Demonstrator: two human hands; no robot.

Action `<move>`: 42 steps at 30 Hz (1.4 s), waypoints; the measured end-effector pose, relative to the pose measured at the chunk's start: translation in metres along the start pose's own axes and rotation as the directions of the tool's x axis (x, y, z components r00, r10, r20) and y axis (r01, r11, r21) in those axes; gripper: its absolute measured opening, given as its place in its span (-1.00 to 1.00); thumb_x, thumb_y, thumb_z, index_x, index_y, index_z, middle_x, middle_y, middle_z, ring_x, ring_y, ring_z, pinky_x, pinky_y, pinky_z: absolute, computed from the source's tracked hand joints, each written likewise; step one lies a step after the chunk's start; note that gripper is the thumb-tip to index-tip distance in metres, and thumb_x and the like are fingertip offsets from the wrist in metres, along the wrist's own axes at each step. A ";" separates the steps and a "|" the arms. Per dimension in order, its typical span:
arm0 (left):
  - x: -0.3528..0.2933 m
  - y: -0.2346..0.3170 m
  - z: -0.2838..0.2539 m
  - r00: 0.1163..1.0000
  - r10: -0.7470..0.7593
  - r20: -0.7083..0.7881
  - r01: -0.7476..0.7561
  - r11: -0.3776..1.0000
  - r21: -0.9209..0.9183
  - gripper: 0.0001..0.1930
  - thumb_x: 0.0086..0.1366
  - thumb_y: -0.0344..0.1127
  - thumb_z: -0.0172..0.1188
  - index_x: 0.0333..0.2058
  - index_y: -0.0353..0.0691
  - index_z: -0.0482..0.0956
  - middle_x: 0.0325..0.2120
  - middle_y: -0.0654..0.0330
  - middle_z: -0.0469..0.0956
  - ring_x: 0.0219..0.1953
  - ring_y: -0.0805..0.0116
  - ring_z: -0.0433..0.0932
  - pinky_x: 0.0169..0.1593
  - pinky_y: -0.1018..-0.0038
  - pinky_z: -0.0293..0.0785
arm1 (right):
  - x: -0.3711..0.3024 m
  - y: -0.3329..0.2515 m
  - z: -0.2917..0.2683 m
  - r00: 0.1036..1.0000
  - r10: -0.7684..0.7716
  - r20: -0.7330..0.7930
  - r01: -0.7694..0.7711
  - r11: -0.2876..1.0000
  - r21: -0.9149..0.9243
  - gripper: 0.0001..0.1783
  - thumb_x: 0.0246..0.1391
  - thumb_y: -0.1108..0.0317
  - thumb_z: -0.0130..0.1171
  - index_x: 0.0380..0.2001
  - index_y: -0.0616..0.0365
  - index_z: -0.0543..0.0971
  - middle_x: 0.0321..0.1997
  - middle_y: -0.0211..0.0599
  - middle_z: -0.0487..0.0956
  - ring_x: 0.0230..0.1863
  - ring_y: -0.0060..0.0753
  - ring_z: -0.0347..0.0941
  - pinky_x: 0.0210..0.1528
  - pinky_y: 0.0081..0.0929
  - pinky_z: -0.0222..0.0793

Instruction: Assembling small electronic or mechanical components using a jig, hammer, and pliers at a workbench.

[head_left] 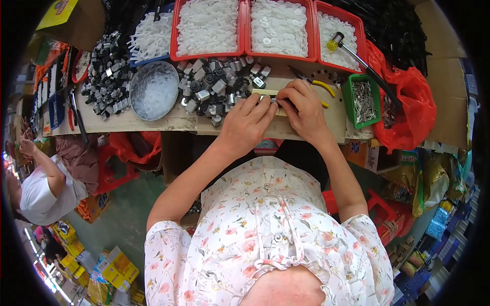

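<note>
My left hand [245,124] and my right hand [304,111] meet at the work table's front, fingertips nearly touching. Both are closed around a small piece that the fingers mostly hide; only a greyish bit shows between them. Just behind the fingertips lies a pale yellow bar [266,92]. Left of my left hand, small metal-and-black motors [218,85] lie in a loose heap. Yellow-handled pliers [323,87] rest beyond my right hand, partly covered by it.
Red trays [244,31] of white plastic parts line the back. A round metal bowl [130,97] stands left, a green box [381,109] of metal pins right. A hammer [368,69] leans over the right tray. Red-handled pliers [76,113] lie far left; another person [48,191] sits beyond.
</note>
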State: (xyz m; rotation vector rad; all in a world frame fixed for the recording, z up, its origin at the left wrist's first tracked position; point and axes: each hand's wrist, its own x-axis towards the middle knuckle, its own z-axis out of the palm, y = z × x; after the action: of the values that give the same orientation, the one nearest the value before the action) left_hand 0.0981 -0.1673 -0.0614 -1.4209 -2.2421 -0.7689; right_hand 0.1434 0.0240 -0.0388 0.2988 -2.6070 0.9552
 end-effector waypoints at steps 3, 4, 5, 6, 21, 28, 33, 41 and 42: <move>0.000 0.000 0.000 1.000 0.002 -0.003 -0.003 1.000 -0.014 -0.67 0.08 -0.45 0.36 -0.14 -0.32 0.63 -0.14 0.09 0.56 -0.10 0.11 0.55 -0.12 0.31 0.56 | -0.001 0.003 0.003 1.000 -0.022 -0.017 0.022 1.000 0.008 -0.83 -0.05 0.60 0.28 -0.34 0.25 0.54 -0.30 -0.20 0.44 -0.23 -0.08 0.41 -0.20 -0.26 0.31; 0.000 0.000 0.000 1.000 0.001 0.000 -0.001 1.000 -0.013 -0.67 0.08 -0.45 0.36 -0.14 -0.32 0.63 -0.14 0.09 0.56 -0.10 0.11 0.55 -0.12 0.31 0.56 | -0.002 0.004 0.002 1.000 -0.015 -0.009 0.015 1.000 0.004 -0.83 -0.05 0.60 0.28 -0.34 0.25 0.53 -0.30 -0.21 0.44 -0.23 -0.08 0.41 -0.21 -0.26 0.30; 0.000 -0.001 0.000 1.000 -0.001 -0.003 0.001 1.000 -0.019 -0.68 0.07 -0.45 0.36 -0.14 -0.32 0.63 -0.14 0.09 0.56 -0.11 0.11 0.55 -0.12 0.30 0.55 | -0.002 0.004 0.002 1.000 -0.008 -0.001 0.008 1.000 0.000 -0.83 -0.05 0.60 0.27 -0.34 0.25 0.53 -0.30 -0.21 0.43 -0.23 -0.08 0.40 -0.21 -0.26 0.30; 0.001 0.000 0.001 1.000 -0.004 -0.005 0.003 1.000 -0.027 -0.69 0.07 -0.45 0.37 -0.15 -0.32 0.64 -0.15 0.09 0.56 -0.12 0.10 0.54 -0.13 0.30 0.55 | -0.002 0.004 0.002 1.000 -0.006 -0.001 0.006 1.000 0.002 -0.83 -0.05 0.60 0.27 -0.34 0.25 0.53 -0.30 -0.21 0.43 -0.23 -0.08 0.40 -0.21 -0.26 0.30; 0.014 0.008 -0.007 0.990 -0.109 0.092 0.118 0.987 -0.106 -0.70 0.07 -0.41 0.39 -0.19 -0.32 0.63 -0.21 0.13 0.54 -0.13 0.09 0.52 -0.12 0.27 0.53 | -0.010 0.003 -0.020 0.997 0.071 -0.039 -0.066 0.993 0.102 -0.84 -0.01 0.62 0.29 -0.31 0.26 0.58 -0.26 -0.21 0.50 -0.25 -0.20 0.50 -0.23 -0.38 0.40; 0.043 -0.010 -0.025 0.983 -0.130 0.133 0.160 0.957 -0.241 -0.73 0.08 -0.40 0.37 -0.21 -0.31 0.62 -0.24 0.08 0.55 -0.11 0.05 0.51 -0.09 0.26 0.52 | -0.045 0.036 -0.109 0.881 0.300 -0.365 -0.373 0.916 -0.148 -0.86 0.09 0.56 0.25 -0.25 0.26 0.61 -0.24 -0.14 0.54 -0.19 -0.08 0.55 -0.15 -0.31 0.46; 0.090 -0.051 -0.015 0.999 -0.050 -0.007 0.050 0.998 -0.024 -0.88 -0.01 -0.50 0.24 -0.42 -0.31 0.59 -0.34 0.10 0.54 -0.18 0.08 0.49 -0.14 0.26 0.48 | -0.070 0.068 -0.125 0.896 0.350 -0.274 -0.444 0.713 -0.542 -0.86 0.12 0.46 0.23 -0.25 0.28 0.62 -0.27 -0.07 0.50 -0.17 0.07 0.47 -0.12 -0.12 0.36; 0.125 -0.103 0.019 0.994 -0.002 0.106 -0.012 0.991 0.136 -0.97 -0.04 -0.47 0.24 -0.60 -0.26 0.58 -0.43 0.11 0.54 -0.20 0.06 0.49 -0.21 0.19 0.49 | -0.068 0.082 -0.129 0.899 0.350 -0.261 -0.436 0.759 -0.484 -0.89 0.11 0.50 0.26 -0.30 0.32 0.61 -0.34 -0.13 0.51 -0.32 -0.09 0.49 -0.22 -0.27 0.38; 0.126 -0.105 0.020 0.994 0.003 0.107 -0.015 0.994 0.113 -0.94 -0.02 -0.46 0.25 -0.61 -0.27 0.58 -0.43 0.09 0.55 -0.19 0.05 0.50 -0.20 0.19 0.49 | -0.068 0.083 -0.130 0.889 0.374 -0.266 -0.457 0.774 -0.439 -0.90 0.10 0.50 0.27 -0.32 0.32 0.62 -0.35 -0.15 0.54 -0.35 -0.14 0.51 -0.25 -0.31 0.39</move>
State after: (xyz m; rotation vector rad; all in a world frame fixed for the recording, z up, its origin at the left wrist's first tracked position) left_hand -0.0501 -0.1022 -0.0301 -1.4488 -2.3174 -0.5648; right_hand 0.2127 0.1772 -0.0210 -0.4953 -2.6893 0.3662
